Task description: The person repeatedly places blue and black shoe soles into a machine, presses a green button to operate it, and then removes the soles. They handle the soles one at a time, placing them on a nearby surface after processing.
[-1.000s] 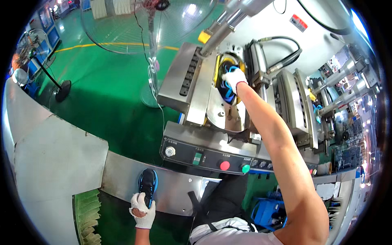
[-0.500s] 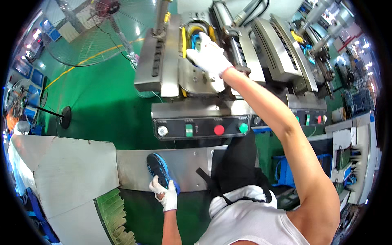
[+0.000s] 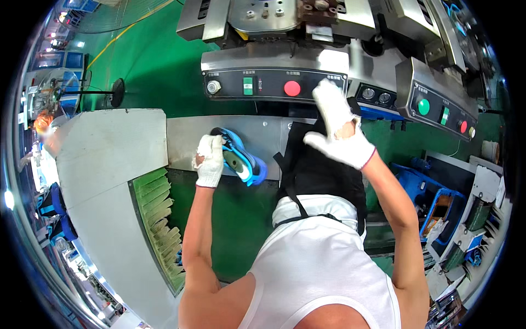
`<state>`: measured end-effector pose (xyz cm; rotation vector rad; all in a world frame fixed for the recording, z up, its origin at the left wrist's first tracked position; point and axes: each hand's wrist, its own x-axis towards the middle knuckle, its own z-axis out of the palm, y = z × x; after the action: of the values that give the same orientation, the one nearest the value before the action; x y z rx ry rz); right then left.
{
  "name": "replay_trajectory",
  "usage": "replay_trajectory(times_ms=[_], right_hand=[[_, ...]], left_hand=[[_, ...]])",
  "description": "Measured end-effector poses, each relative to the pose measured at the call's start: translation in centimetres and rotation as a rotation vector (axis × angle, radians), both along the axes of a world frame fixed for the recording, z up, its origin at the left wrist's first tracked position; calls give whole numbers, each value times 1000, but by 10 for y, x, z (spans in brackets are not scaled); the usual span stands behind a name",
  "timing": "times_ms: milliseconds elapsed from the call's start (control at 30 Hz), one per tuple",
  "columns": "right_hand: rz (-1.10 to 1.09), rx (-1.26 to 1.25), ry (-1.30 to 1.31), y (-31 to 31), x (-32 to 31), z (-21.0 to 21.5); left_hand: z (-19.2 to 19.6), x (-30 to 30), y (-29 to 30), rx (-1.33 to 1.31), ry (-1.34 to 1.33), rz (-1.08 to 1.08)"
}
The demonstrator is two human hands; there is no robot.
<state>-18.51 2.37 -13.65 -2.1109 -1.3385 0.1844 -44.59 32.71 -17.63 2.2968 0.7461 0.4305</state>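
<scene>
My left hand (image 3: 209,159), in a white knit glove with a worn hole, is closed on the edge of a black and blue shoe (image 3: 241,156). The shoe lies slanted over the steel ledge (image 3: 186,129), with its opening showing and a pale greenish form inside. My right hand (image 3: 342,131), also gloved, has its fingers straight and its thumb held apart, with nothing in it. Its fingertips overlap the right end of the machine's control panel (image 3: 274,82) and hide what is there; whether they touch it, I cannot tell.
A red button (image 3: 292,88) and a green switch (image 3: 248,86) sit on the panel. Metal machine parts (image 3: 263,16) rise behind it. A second control panel (image 3: 438,107) stands at the right. At the left is a white tabletop (image 3: 120,142); a blue crate (image 3: 427,192) stands low right.
My right hand has come back from the machine's metal fixture to the panel's right end. The shoe has turned so its opening shows, with my left hand now at its left side. The view has shifted.
</scene>
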Motion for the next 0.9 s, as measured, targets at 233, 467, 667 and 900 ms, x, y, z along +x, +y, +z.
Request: replay_trajectory(times_ms=[233,467,667,900], right_hand=[[86,-160,647,-32,-95,18],[-344,-165,692,-125,-105,54],[-689,-29,767,-216,-141,49],[-1009,674,837,-268,-193,48]], left_hand=[[61,96,-102,-319,104,85],[81,172,-205,-327,102,-289],[81,205,-307,-339,111,-736],[136,214,-415,-316,7,-1281]])
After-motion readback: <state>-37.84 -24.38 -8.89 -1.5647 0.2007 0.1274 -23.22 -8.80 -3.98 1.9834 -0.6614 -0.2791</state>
